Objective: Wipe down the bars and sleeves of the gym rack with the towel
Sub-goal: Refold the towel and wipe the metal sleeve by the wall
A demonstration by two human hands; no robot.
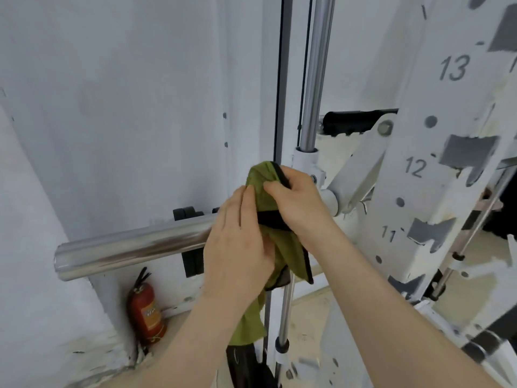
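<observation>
A green towel with black edging (282, 242) is bunched round the inner end of a chrome sleeve (131, 245) that sticks out to the left of the white rack. My left hand (237, 239) lies over the towel where it meets the sleeve, fingers curved onto the cloth. Just to its right, my right hand (296, 200) grips the upper part of the towel, fingers curled round it. The towel's loose end hangs down below both hands. A vertical chrome guide rod (316, 79) rises above my hands and continues below them.
The white rack upright (414, 191) with holes numbered 11, 12 and 13 stands at the right. A red fire extinguisher (145, 312) sits on the floor against the white wall at lower left. Black weight plates (190, 242) hang behind the sleeve.
</observation>
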